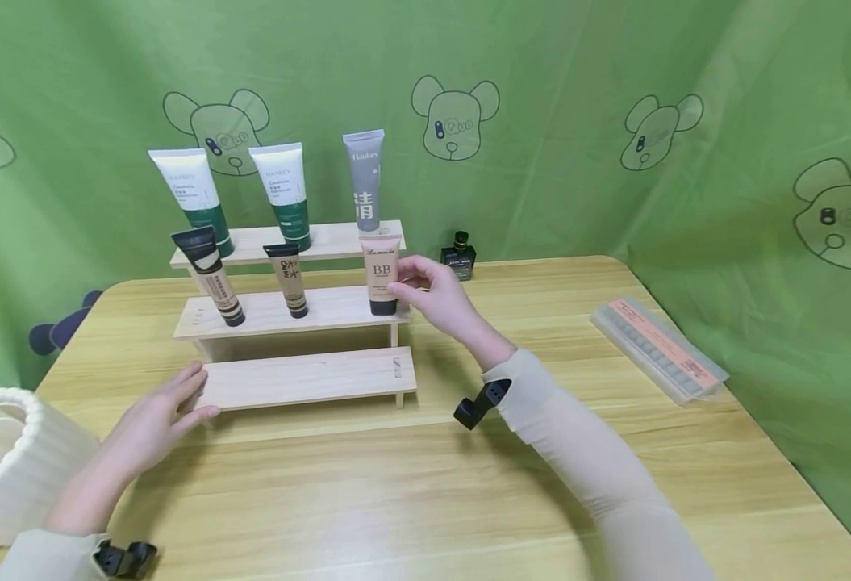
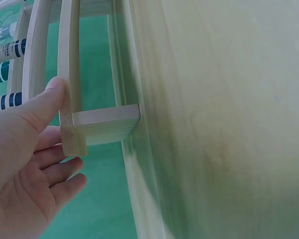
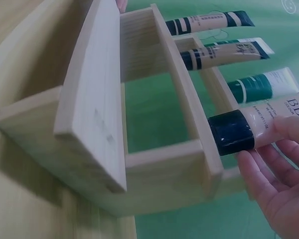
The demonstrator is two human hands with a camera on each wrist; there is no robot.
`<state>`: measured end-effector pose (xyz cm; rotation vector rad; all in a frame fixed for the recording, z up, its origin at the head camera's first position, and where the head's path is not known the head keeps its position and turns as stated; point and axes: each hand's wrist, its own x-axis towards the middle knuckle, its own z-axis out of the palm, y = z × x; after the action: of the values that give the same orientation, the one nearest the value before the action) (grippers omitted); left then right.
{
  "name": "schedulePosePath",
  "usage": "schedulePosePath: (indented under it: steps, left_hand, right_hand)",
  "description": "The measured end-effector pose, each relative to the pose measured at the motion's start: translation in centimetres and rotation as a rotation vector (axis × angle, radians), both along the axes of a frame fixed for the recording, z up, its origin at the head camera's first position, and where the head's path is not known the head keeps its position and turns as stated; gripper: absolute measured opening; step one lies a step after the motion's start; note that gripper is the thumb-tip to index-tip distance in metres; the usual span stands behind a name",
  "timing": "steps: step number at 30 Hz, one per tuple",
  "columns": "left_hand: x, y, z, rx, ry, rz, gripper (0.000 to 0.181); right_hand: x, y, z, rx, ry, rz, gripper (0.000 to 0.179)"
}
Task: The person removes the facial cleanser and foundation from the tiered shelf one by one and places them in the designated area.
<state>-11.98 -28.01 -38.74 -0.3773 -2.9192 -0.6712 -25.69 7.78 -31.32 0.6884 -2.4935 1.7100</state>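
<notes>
A three-step wooden display stand [image 1: 302,381] sits on the table. My left hand [image 1: 151,418] grips the left end of its lowest step, thumb against the board [image 2: 69,59] and fingers round the end. On the right of the middle step, my right hand [image 1: 435,297] pinches a pink BB cream tube [image 1: 381,270], which stands upright on its black cap [image 3: 231,133]. Two beige tubes with black caps, one larger [image 1: 216,282] and one smaller [image 1: 290,282], share that step. Along the top step are two white-and-green tubes [image 1: 196,190] [image 1: 284,194] and a grey tube [image 1: 365,181].
A small black bottle [image 1: 458,260] stands behind my right hand. To the right lies a flat clear case with a pink label [image 1: 659,349]. A white ribbed lampshade-like object [image 1: 40,468] is at the left front. Green printed cloth [image 1: 541,194] hangs behind the table [image 1: 425,500].
</notes>
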Motion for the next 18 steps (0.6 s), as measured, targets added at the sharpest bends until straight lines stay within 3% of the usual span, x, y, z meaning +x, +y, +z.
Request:
schedulePosePath:
  steps: [9,18]
  left_hand:
    - [0.3,0.0,-0.3,0.006,0.035,-0.003,0.059]
    - [0.4,-0.1,-0.5,0.001,0.061,-0.007,0.057]
  right_hand:
    - [0.6,4.0,-0.1,-0.028,-0.025,-0.024,0.027]
    - [-0.2,7.9,-2.3,-0.031,-0.140,-0.098,0.028]
